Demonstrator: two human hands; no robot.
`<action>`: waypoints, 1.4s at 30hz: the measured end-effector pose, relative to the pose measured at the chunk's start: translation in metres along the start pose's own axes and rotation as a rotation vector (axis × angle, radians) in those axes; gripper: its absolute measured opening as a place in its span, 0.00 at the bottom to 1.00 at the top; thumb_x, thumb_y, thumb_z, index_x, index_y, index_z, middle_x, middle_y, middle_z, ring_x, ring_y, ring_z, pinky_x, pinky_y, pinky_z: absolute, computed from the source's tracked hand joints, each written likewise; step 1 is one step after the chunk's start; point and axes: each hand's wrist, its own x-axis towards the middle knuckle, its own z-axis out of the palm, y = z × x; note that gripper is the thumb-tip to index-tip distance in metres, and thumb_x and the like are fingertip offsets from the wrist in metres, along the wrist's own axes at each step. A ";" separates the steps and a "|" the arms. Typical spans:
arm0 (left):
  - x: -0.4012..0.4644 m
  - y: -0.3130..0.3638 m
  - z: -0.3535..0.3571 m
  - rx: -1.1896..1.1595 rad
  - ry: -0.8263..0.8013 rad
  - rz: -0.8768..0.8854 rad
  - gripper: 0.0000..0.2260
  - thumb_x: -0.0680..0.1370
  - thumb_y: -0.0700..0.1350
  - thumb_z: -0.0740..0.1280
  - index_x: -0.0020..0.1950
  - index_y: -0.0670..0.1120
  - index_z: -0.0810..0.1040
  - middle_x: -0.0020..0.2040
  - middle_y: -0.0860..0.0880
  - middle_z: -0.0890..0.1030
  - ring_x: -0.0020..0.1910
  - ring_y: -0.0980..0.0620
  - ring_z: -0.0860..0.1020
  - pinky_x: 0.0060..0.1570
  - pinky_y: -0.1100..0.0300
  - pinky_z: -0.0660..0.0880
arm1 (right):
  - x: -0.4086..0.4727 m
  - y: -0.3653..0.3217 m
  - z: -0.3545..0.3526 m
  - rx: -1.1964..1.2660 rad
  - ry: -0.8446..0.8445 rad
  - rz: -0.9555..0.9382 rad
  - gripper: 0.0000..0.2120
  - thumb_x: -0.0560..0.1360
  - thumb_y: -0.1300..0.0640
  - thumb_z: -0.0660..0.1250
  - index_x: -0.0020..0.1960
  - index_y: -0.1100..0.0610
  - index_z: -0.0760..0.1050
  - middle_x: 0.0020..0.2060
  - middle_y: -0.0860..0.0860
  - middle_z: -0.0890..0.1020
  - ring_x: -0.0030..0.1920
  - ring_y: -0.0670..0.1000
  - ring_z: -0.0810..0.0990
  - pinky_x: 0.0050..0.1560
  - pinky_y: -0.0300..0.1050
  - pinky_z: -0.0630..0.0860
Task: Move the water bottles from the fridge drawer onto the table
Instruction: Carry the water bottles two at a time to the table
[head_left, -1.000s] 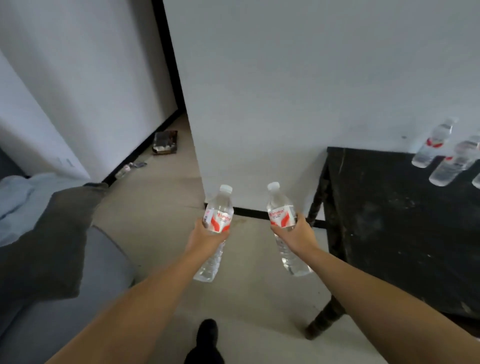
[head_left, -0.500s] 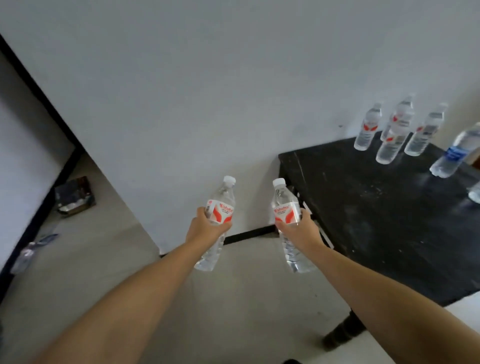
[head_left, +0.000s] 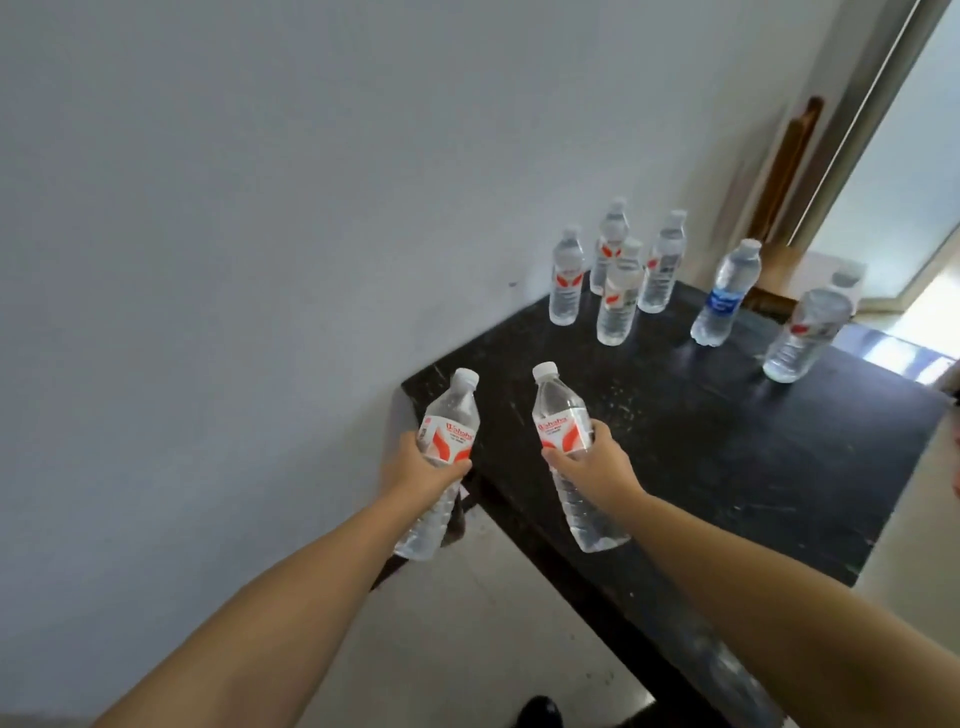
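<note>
My left hand (head_left: 421, 475) grips a clear water bottle (head_left: 451, 415) with a red and white label, held at the near left corner of the black table (head_left: 701, 457). My right hand (head_left: 592, 465) grips a second, like bottle (head_left: 561, 415) over the table's near left part. Both bottles tilt slightly, with their white caps up. At the table's far end stand several more bottles: a cluster with red labels (head_left: 615, 291), one with a blue label (head_left: 726, 293), and another with a red label (head_left: 802, 332) at the right. The fridge drawer is out of view.
A white wall (head_left: 260, 208) runs along the table's left side. A wooden piece (head_left: 784, 166) leans by a bright doorway (head_left: 904, 171) at the far right. Pale floor tiles (head_left: 467, 649) lie below my arms, and a dark shoe (head_left: 540, 712) shows at the bottom.
The view has swung right and I have come closer to the table. Both hands, with their bottles, have moved from beside the table to its near corner.
</note>
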 end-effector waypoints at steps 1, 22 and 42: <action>0.014 0.012 0.006 -0.009 -0.022 0.023 0.28 0.70 0.54 0.74 0.63 0.49 0.66 0.58 0.49 0.76 0.51 0.50 0.75 0.50 0.55 0.75 | 0.012 -0.002 -0.011 0.008 0.016 0.002 0.36 0.70 0.43 0.72 0.72 0.52 0.60 0.62 0.51 0.76 0.59 0.53 0.78 0.59 0.50 0.76; 0.180 0.240 0.237 -0.027 -0.596 0.377 0.34 0.64 0.46 0.79 0.65 0.46 0.67 0.60 0.45 0.78 0.59 0.44 0.77 0.62 0.46 0.74 | 0.135 0.077 -0.173 0.264 0.648 0.371 0.29 0.67 0.58 0.77 0.61 0.57 0.64 0.51 0.51 0.76 0.51 0.54 0.77 0.50 0.45 0.71; 0.244 0.281 0.321 -0.034 -0.825 0.572 0.34 0.64 0.46 0.78 0.66 0.48 0.66 0.60 0.45 0.74 0.60 0.47 0.75 0.62 0.49 0.73 | 0.222 0.100 -0.184 0.454 0.838 0.426 0.37 0.68 0.59 0.77 0.70 0.55 0.60 0.57 0.50 0.76 0.57 0.52 0.76 0.58 0.46 0.72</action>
